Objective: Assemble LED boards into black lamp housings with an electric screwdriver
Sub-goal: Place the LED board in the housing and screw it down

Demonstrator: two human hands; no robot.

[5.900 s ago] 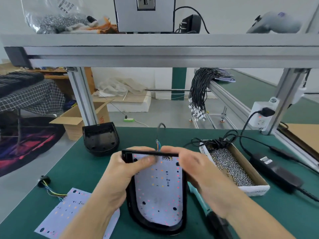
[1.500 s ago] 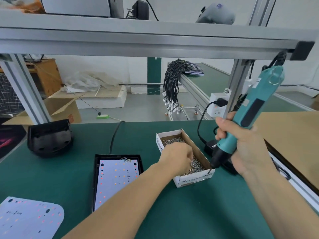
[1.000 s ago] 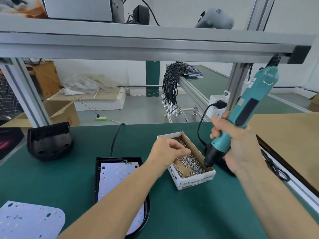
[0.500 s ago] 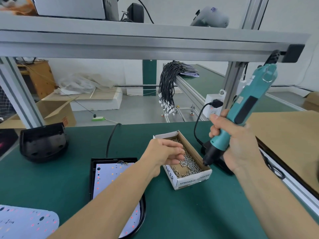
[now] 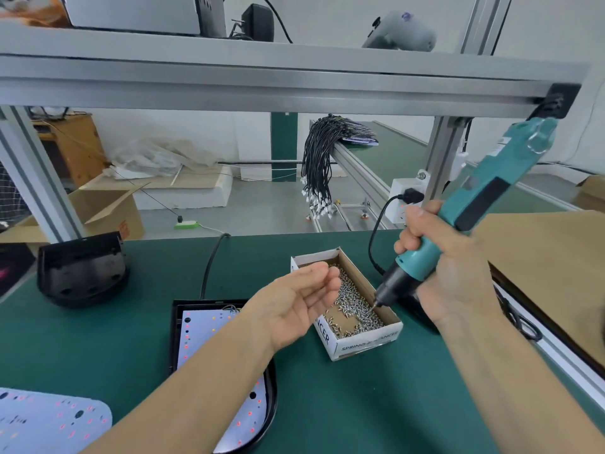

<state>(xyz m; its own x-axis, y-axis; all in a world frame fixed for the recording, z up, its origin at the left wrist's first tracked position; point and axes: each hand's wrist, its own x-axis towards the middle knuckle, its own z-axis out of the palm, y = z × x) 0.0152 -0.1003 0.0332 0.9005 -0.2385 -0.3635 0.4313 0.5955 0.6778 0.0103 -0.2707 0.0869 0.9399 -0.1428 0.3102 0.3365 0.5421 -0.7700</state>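
Note:
A black lamp housing (image 5: 175,322) lies on the green mat with a white LED board (image 5: 209,332) seated inside it; my left forearm crosses over its right side. My left hand (image 5: 301,299) hovers beside the white screw box (image 5: 360,342), palm turned up, fingers cupped around what look like a few small screws. My right hand (image 5: 438,263) grips a teal electric screwdriver (image 5: 471,198), tilted, with its bit down among the screws (image 5: 350,299) in the box.
An empty black housing (image 5: 82,267) stands at the back left. A spare LED board (image 5: 49,421) lies at the front left. A cardboard sheet (image 5: 550,257) covers the right side. A power strip (image 5: 404,198), cables and an aluminium frame post (image 5: 442,158) stand behind the box.
My left hand has lifted out of the screw box and turned palm up. The screwdriver bit has come down into the screws in the box.

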